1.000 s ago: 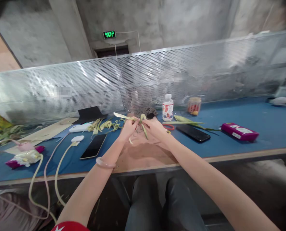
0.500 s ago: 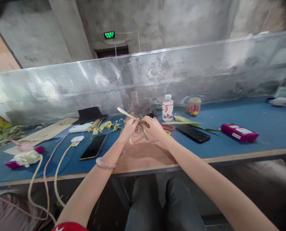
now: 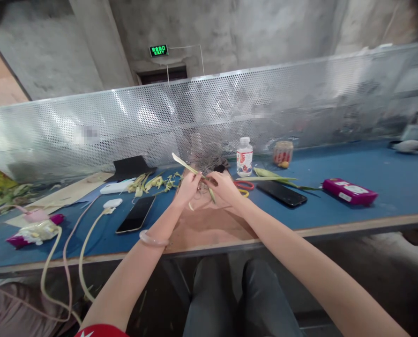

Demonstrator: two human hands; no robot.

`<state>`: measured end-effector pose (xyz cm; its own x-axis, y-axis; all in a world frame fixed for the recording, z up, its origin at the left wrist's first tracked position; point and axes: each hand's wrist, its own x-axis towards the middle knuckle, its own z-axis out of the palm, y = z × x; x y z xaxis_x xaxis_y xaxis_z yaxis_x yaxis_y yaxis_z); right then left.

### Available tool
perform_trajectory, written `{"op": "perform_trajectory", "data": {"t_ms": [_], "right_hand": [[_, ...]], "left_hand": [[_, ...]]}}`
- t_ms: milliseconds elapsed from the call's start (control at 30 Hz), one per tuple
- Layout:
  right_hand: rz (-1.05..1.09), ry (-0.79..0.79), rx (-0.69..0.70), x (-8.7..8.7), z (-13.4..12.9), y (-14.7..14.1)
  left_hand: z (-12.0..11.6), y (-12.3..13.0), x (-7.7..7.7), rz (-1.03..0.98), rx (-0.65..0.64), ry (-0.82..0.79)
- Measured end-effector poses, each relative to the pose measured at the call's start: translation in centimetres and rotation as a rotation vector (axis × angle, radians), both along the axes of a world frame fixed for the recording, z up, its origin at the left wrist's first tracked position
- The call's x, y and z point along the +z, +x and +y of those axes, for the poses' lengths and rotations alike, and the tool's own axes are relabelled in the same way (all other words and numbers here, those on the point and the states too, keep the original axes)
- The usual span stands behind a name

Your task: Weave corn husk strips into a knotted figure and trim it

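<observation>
**L hand (image 3: 189,188) + R hand (image 3: 223,185) pinched on pale leaf strip (image 3: 182,163)**

Strip = thin, flat, smooth, w/ tapered tip angled up-left past L hand; it's held over the brown board (image 3: 209,229), flat & matte, on blue counter (image 3: 321,201). Green leaf end (image 3: 212,195), narrow & pointed, hangs below R fingers; can't tell if same pc. Tangled grey fibres (image 3: 212,164), wiry-looking, just behind hands. L of them: crinkled, wilted stems (image 3: 156,181). R: smooth red loop (image 3: 244,185), then glossy blk phone (image 3: 282,193), flat.

Pose: both arms reach fwd, converging; hands nearly meet, thumbs & fingertips closed on strip, knuckles up. Rigid, rounded, translucent bangle (image 3: 153,238) on L forearm nr wrist.
</observation>
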<state>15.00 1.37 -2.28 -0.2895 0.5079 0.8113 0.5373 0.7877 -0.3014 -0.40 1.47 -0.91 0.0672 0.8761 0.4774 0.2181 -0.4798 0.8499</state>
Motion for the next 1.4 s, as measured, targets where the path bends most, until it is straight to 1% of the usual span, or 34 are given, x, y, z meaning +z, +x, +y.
{"op": "perform_trajectory", "data": {"t_ms": [133, 300, 467, 567, 767, 933, 1033, 1133, 1167, 1233, 1333, 1400], "right_hand": [[0.081, -0.026, 0.063, 0.0, 0.4, 0.4], [0.114, -0.088, 0.031, 0.1, 0.6, 0.7], [0.108, 0.008, 0.038, 0.1, 0.9, 1.1], [0.08, 0.068, 0.012, 0.2, 1.0, 1.3], [0.066, 0.064, 0.032, 0.2, 0.9, 1.3], [0.101, 0.03, 0.059, 0.2, 0.7, 1.3], [0.104, 0.052, 0.061, 0.5, 0.5, 1.4], [0.099, 0.068, 0.073, 0.9, 0.1, 1.5], [0.098, 0.068, 0.08, 1.0, 0.0, 1.6], [0.096, 0.065, 0.1, 1.1, -0.2, 1.7], [0.075, 0.077, 0.15, 1.1, -0.1, 1.7], [0.061, 0.091, 0.181, 0.9, 0.1, 1.7]], "left_hand": [[-0.1, 0.1, 0.3, -0.015, -0.08, -0.027], [-0.7, 0.0, 1.0, -0.021, -0.129, -0.04], [-1.2, -0.3, 1.5, -0.177, -0.262, -0.175], [-1.2, -0.4, 1.6, -0.247, -0.324, -0.242], [-0.9, -0.3, 1.5, -0.289, -0.299, -0.253], [-0.8, -0.7, 1.3, -0.223, -0.302, -0.228], [-0.8, -1.2, 1.2, -0.148, -0.321, -0.192], [-0.6, -1.5, 1.1, -0.17, -0.322, -0.171], [-0.6, -1.6, 1.1, -0.198, -0.343, -0.178], [-0.6, -1.7, 1.1, -0.238, -0.426, -0.226], [-0.8, -1.7, 1.3, -0.235, -0.557, -0.334], [-1.1, -1.7, 1.5, -0.226, -0.589, -0.392]]}}
